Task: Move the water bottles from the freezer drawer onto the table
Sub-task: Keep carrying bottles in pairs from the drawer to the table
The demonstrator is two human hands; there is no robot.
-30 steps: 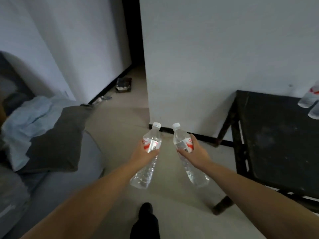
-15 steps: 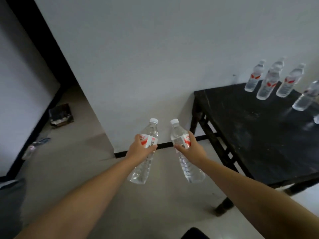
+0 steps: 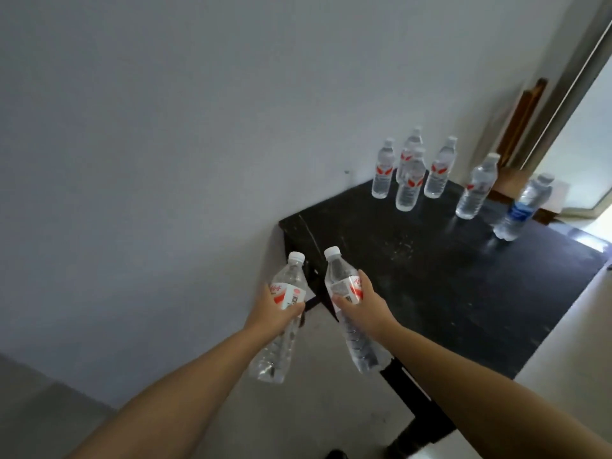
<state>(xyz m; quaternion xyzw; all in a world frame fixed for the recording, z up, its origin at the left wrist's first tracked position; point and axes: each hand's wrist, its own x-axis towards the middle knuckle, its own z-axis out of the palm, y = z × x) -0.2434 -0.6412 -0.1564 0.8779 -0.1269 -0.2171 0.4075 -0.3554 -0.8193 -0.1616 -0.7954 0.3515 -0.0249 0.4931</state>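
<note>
1. The left hand (image 3: 275, 313) is wrapped round the label band of a clear water bottle (image 3: 281, 323), cap up and tilted, held out in the air just short of the table's near corner
2. The right hand (image 3: 359, 308) grips a second bottle (image 3: 351, 313) the same way, a little nearer the black table (image 3: 430, 276), its lower half hanging in front of the table's near edge
3. Six bottles already stand upright at the far end: a cluster of four (image 3: 409, 180) by the wall, one (image 3: 475, 188) to their right, and a blue-labelled one (image 3: 520, 208) near the far right edge
4. The step looks like carrying this pair over and standing them down, so the task seems well along
5. To my eye, it would go best to lift both clear of the table edge, bring them upright, and set each base flat on the bare dark top in front of the cluster
6. Leave a gap from the standing ones, since a nudge could topple them
</note>
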